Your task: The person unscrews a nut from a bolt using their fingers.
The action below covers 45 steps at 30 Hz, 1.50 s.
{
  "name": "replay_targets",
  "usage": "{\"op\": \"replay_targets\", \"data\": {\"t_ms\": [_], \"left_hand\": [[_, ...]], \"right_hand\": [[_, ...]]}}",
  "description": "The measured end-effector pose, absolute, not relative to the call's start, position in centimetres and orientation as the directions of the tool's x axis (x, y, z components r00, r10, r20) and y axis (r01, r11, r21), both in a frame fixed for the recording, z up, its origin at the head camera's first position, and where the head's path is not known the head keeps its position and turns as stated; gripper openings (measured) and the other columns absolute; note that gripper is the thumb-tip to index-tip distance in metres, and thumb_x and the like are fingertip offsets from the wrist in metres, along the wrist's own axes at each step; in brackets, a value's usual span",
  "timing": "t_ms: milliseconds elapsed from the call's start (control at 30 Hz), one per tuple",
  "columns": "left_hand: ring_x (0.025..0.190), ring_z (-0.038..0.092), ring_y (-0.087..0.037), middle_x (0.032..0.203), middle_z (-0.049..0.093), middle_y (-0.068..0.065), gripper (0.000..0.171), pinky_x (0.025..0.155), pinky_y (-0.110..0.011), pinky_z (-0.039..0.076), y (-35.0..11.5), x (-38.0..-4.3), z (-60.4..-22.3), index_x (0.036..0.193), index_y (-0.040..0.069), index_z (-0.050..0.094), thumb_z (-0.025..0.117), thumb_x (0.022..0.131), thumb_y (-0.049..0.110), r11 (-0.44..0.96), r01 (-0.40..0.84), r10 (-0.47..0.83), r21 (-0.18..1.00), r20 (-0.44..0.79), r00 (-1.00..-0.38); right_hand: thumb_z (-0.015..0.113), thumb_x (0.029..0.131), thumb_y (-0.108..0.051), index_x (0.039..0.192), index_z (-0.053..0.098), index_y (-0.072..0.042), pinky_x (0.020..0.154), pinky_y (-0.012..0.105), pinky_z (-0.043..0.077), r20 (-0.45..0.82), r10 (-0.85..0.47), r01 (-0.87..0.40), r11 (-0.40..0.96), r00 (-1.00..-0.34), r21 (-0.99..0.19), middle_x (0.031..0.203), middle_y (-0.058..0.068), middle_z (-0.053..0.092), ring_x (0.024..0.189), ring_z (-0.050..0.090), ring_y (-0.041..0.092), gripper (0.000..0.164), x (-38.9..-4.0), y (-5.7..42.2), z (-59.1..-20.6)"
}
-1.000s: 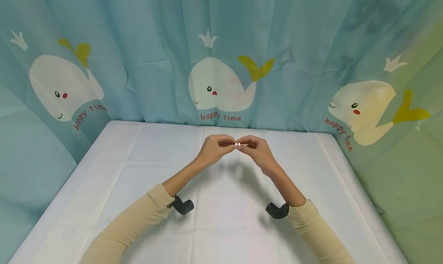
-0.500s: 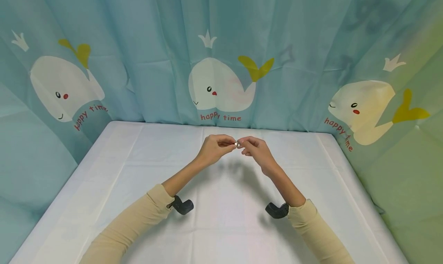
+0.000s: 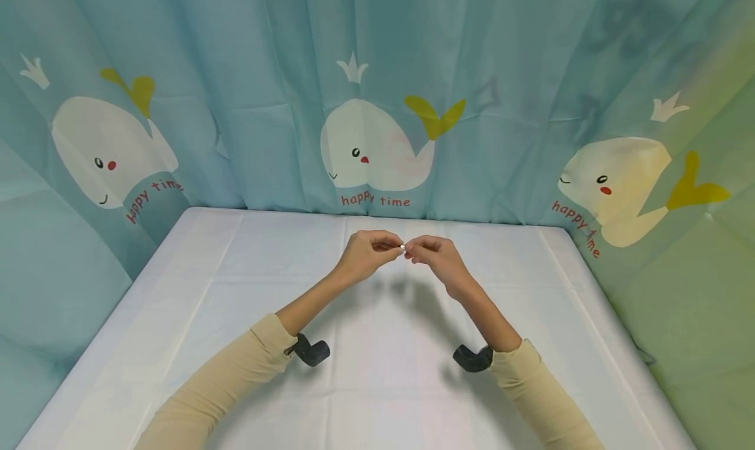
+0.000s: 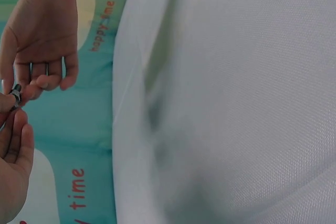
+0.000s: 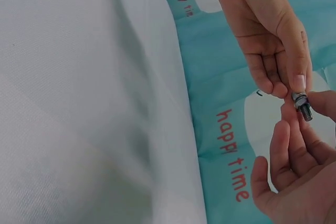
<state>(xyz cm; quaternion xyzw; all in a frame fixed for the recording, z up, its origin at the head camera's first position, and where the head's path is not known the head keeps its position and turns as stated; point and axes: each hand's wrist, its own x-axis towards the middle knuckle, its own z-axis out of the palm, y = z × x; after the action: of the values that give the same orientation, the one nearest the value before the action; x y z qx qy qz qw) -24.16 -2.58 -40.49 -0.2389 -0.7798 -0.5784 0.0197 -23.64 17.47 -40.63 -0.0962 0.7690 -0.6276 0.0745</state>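
Observation:
A small silver metal bolt [image 5: 306, 113] with a nut [image 5: 300, 99] on it is held between both hands above the far part of the table. My left hand [image 3: 368, 251] pinches one end between thumb and fingers, which hide that end. In the right wrist view the dark threaded end sticks out toward the palm of my right hand [image 3: 433, 253]. That hand's thumb [image 5: 323, 103] and forefinger come together at the nut. Seen from the left wrist, the bolt shows as a small dark and silver piece between the fingertips.
A white cloth covers the table [image 3: 377, 365]. Blue-green curtains [image 3: 248, 129] with printed whales stand behind and at both sides, close beyond the hands. Black curved wrist devices [image 3: 312, 350] jut from beneath both sleeves.
The right thumb and fingers have shifted their grip, first parting, then closing again at the bolt. The thin light shaft that showed between the right fingers is now covered. The left hand stays in place.

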Motion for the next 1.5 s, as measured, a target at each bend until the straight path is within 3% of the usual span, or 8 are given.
{"op": "replay_targets", "data": {"t_ms": [133, 267, 400, 533, 733, 967, 1133, 1500], "left_hand": [[0.087, 0.071, -0.020, 0.095, 0.074, -0.009, 0.012, 0.078, -0.030, 0.058, -2.60, -24.20, -40.56, 0.101, 0.001, 0.076, 0.074, 0.091, 0.007, 0.210, 0.398, 0.352, 0.893, 0.311, -0.883], [0.087, 0.071, -0.019, 0.095, 0.074, -0.008, 0.012, 0.078, -0.030, 0.058, -2.60, -24.30, -40.73, 0.101, 0.002, 0.076, 0.074, 0.091, 0.008, 0.208, 0.399, 0.352, 0.893, 0.312, -0.882], [0.086, 0.071, -0.017, 0.094, 0.074, -0.006, 0.012, 0.078, -0.028, 0.058, -2.55, -24.32, -40.75, 0.101, 0.002, 0.076, 0.074, 0.091, 0.007, 0.205, 0.400, 0.348, 0.893, 0.315, -0.883], [0.086, 0.071, -0.016, 0.094, 0.074, -0.005, 0.011, 0.078, -0.028, 0.058, -2.45, -24.38, -40.65, 0.100, 0.002, 0.076, 0.073, 0.091, 0.006, 0.200, 0.405, 0.348, 0.892, 0.322, -0.881], [0.086, 0.071, -0.020, 0.095, 0.074, -0.009, 0.012, 0.077, -0.029, 0.058, -2.34, -24.34, -40.54, 0.101, 0.001, 0.076, 0.074, 0.090, 0.006, 0.200, 0.411, 0.349, 0.889, 0.327, -0.878], [0.085, 0.071, -0.017, 0.094, 0.075, -0.007, 0.011, 0.076, -0.029, 0.058, -2.27, -24.12, -40.52, 0.100, 0.001, 0.076, 0.074, 0.090, 0.006, 0.205, 0.399, 0.352, 0.894, 0.313, -0.882], [0.085, 0.071, -0.018, 0.093, 0.074, -0.007, 0.011, 0.077, -0.029, 0.058, -2.38, -24.09, -40.59, 0.099, 0.002, 0.076, 0.073, 0.090, 0.006, 0.205, 0.393, 0.352, 0.897, 0.307, -0.884], [0.087, 0.071, -0.020, 0.094, 0.074, -0.009, 0.012, 0.078, -0.029, 0.058, -2.52, -24.27, -40.82, 0.100, 0.001, 0.076, 0.074, 0.090, 0.007, 0.196, 0.407, 0.349, 0.892, 0.324, -0.879]], "right_hand": [[0.068, 0.094, -0.012, 0.113, 0.068, 0.001, 0.092, 0.042, 0.051, 0.033, -0.250, -0.077, 0.170, -0.968, -0.982, 0.100, 0.006, 0.069, 0.095, 0.064, 0.022, 0.023, -23.57, 17.52, -40.57], [0.070, 0.092, -0.009, 0.114, 0.066, 0.002, 0.095, 0.050, 0.049, 0.062, -0.263, -0.109, 0.169, -0.963, -0.979, 0.106, 0.009, 0.067, 0.094, 0.065, 0.021, 0.025, -23.50, 17.53, -40.54], [0.070, 0.092, -0.009, 0.117, 0.064, 0.002, 0.093, 0.046, 0.051, 0.076, -0.273, -0.129, 0.181, -0.959, -0.975, 0.111, 0.011, 0.065, 0.095, 0.063, 0.023, 0.028, -23.46, 17.58, -40.44], [0.065, 0.097, -0.019, 0.122, 0.063, 0.001, 0.096, 0.047, 0.048, 0.026, -0.271, -0.081, 0.193, -0.962, -0.978, 0.110, 0.012, 0.067, 0.094, 0.063, 0.024, 0.032, -23.39, 17.61, -40.20], [0.059, 0.100, -0.035, 0.111, 0.067, 0.007, 0.101, 0.047, 0.044, -0.050, -0.244, -0.005, 0.219, -0.968, -0.976, 0.097, 0.010, 0.071, 0.091, 0.064, 0.025, 0.044, -23.53, 17.66, -40.09], [0.062, 0.098, -0.022, 0.108, 0.069, 0.006, 0.100, 0.057, 0.042, -0.013, -0.252, -0.032, 0.173, -0.968, -0.984, 0.093, 0.008, 0.070, 0.091, 0.062, 0.024, 0.031, -23.62, 17.85, -40.51], [0.067, 0.095, -0.016, 0.111, 0.069, 0.000, 0.095, 0.045, 0.048, 0.011, -0.254, -0.054, 0.162, -0.967, -0.985, 0.099, 0.011, 0.070, 0.093, 0.062, 0.025, 0.022, -23.56, 17.83, -40.65], [0.071, 0.091, -0.008, 0.125, 0.059, 0.002, 0.094, 0.045, 0.050, 0.047, -0.283, -0.094, 0.153, -0.958, -0.984, 0.112, 0.011, 0.064, 0.094, 0.063, 0.022, 0.037, -23.39, 17.68, -40.46]]}}
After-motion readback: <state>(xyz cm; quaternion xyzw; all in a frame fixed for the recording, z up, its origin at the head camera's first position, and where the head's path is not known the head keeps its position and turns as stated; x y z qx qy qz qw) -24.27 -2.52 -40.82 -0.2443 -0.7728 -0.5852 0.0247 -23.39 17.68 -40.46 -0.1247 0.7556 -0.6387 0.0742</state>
